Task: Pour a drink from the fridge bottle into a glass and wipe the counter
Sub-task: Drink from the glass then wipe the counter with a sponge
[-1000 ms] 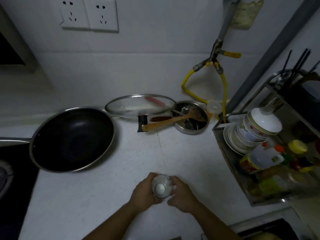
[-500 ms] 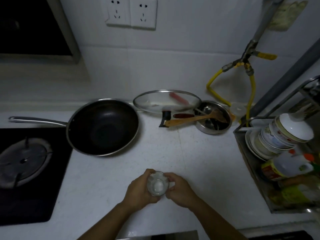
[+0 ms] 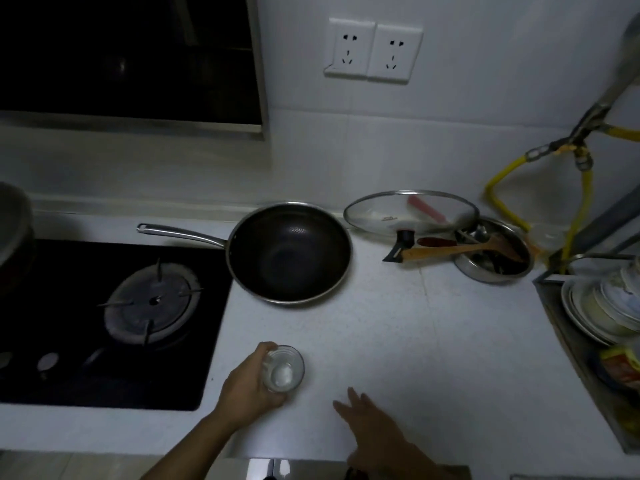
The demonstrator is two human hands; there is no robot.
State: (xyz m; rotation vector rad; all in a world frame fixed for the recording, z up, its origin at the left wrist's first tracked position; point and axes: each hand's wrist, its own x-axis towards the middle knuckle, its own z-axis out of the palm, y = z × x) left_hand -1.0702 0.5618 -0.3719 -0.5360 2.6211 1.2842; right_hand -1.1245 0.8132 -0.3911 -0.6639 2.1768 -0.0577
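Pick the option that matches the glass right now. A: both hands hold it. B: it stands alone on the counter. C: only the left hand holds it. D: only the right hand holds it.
C: the left hand wraps the glass, while the right hand hovers open, apart from it.

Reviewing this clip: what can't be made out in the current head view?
- Glass: whether it holds liquid; dim light and the left hand around it hide that.
- Fridge bottle and wiping cloth: neither in view.
- Right hand: blurred, wrist cut by the bottom edge.
- Dish rack: cut by the right edge, labels unreadable.
- Pot: cut by the left edge.
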